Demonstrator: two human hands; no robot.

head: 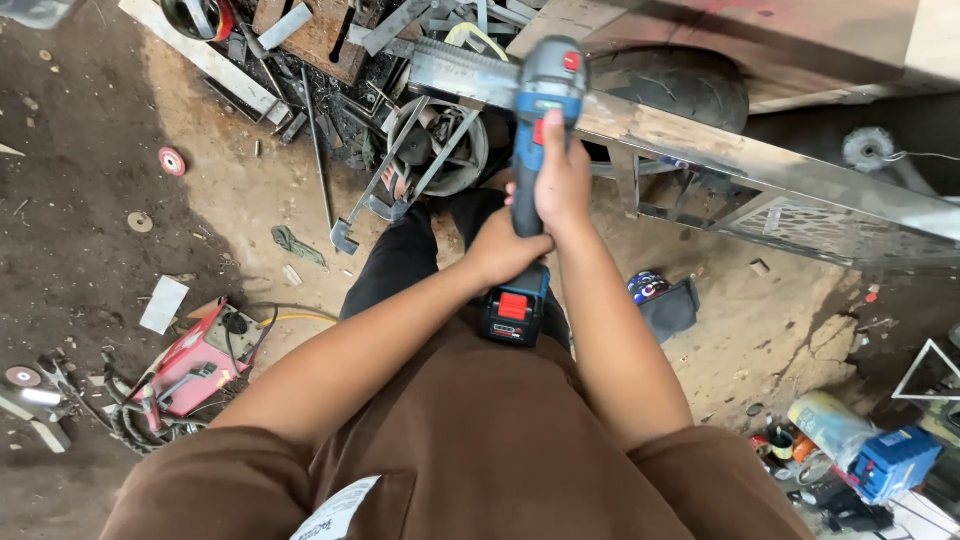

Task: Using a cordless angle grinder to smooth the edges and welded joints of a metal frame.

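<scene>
I hold a blue cordless angle grinder (pixel 540 110) with a red and black battery pack at its rear end. My right hand (pixel 562 180) wraps the upper body of the tool, just below its head. My left hand (pixel 498 245) grips the lower handle above the battery. The grinder's head rests against a long shiny metal bar (pixel 720 150) that runs from the top middle down to the right edge. A perforated metal frame (pixel 800 225) hangs under that bar.
A red welding machine (pixel 195 365) with cables lies on the dirt floor at the left. Scrap metal and a wheel hub (pixel 435 150) are piled at the top. A black tyre (pixel 680 85) sits behind the bar. A blue box (pixel 895 460) and cans lie at the lower right.
</scene>
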